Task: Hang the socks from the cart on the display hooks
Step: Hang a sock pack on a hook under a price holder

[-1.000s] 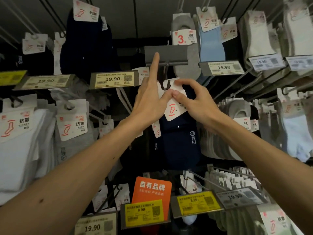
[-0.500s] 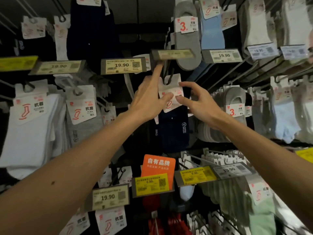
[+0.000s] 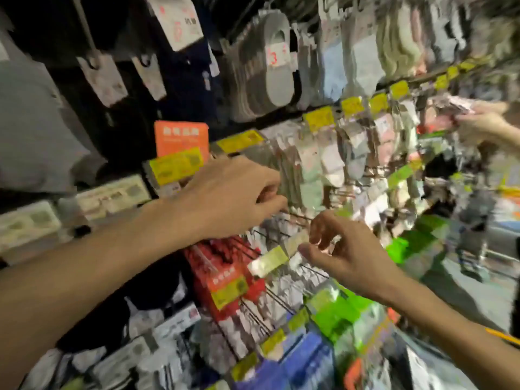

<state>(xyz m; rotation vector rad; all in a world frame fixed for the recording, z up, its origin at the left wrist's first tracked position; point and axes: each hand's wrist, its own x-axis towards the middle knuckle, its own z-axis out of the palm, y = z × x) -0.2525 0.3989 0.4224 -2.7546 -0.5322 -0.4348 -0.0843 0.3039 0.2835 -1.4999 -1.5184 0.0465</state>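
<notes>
A: Head view, single frame, heavy motion blur. Where are the hands?

B: Left hand (image 3: pixel 233 198) sits mid-frame in front of the sock wall, back of the hand to the camera, fingers loosely bent. Nothing is seen in them.

A: And the other?

B: Right hand (image 3: pixel 349 257) is lower and to the right, apart from the left. Its fingers are bent and spread, with nothing visible between them. The thumb tip lies just beside a pale label (image 3: pixel 270 260) — touching or not, cannot tell.

A: Task item?

B: Dark blue socks (image 3: pixel 191 85) hang at the top of the display under a white card (image 3: pixel 177 21), well above both hands. Neither hand touches them.

A: Surroundings?

B: Grey low-cut socks (image 3: pixel 277 77) with a red "3" tag hang right of the blue pair. An orange sign (image 3: pixel 181 139) stands below the blue socks, a yellow price label (image 3: pixel 174 167) just under it. Black wire hooks (image 3: pixel 313 271) stick out near the right hand. Red packs (image 3: pixel 222 266) hang under the left forearm, green packs (image 3: pixel 337 308) under the right wrist.

A: Anyone else?

B: Another person's hand (image 3: pixel 478 125) at the far right edge, at the display — what it holds is too blurred to tell.
</notes>
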